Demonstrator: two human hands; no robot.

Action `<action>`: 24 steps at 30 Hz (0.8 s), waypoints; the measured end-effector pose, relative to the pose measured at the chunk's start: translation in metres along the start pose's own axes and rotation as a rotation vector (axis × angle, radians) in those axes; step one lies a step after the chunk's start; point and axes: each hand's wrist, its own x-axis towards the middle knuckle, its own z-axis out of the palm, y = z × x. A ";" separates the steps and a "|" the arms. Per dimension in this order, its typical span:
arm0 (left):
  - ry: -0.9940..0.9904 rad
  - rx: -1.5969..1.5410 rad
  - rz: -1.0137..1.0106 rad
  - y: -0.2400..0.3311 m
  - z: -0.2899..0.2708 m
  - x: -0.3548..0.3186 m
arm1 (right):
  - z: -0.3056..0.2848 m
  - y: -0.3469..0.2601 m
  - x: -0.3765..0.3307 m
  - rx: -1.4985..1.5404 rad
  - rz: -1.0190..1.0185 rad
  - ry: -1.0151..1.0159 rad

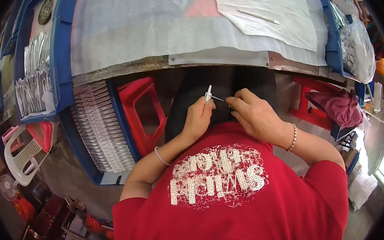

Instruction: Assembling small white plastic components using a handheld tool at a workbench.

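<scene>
Over my lap, my left hand (pixel 198 119) is closed round a small white piece (pixel 208 94) with a narrow tip that points up and away from me. My right hand (pixel 257 116) pinches a thin dark rod (pixel 219 98), whose far end reaches the white piece. Whether the rod enters it or only touches it, I cannot tell. Both hands are just below the front edge of the table (pixel 131 29), apart from one another. My right fingers partly hide what else they may hold.
A slim silvery stick (pixel 258 17) lies on a white cloth (pixel 293 31). At left, a blue bin (pixel 65 42) holds shiny metal pieces; a lower blue crate (pixel 121 132) holds stacked ones. Red stools (pixel 140 116) stand both sides, the right one under a maroon cloth (pixel 337 109).
</scene>
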 end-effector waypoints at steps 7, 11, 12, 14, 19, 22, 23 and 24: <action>-0.044 -0.111 -0.156 0.013 0.000 -0.001 | 0.010 0.005 -0.005 0.005 -0.002 0.032; -0.006 -0.021 -0.067 0.007 0.002 0.000 | 0.012 0.008 -0.002 0.154 0.080 0.048; 0.009 0.023 -0.014 0.004 0.003 0.001 | 0.013 0.011 0.000 0.211 0.099 0.080; 0.014 0.037 0.002 -0.001 0.004 0.001 | 0.013 0.013 0.001 0.270 0.120 0.109; 0.056 0.153 0.107 0.000 0.006 0.003 | 0.020 0.009 0.005 -0.022 0.063 0.059; 0.105 0.343 0.303 -0.002 0.007 0.006 | 0.034 0.011 0.007 -0.440 -0.211 0.060; 0.115 0.376 0.260 -0.003 0.005 0.008 | 0.036 0.019 0.012 -0.317 -0.152 0.117; 0.127 0.412 0.217 -0.001 0.004 0.009 | 0.039 0.025 0.014 -0.192 -0.095 0.175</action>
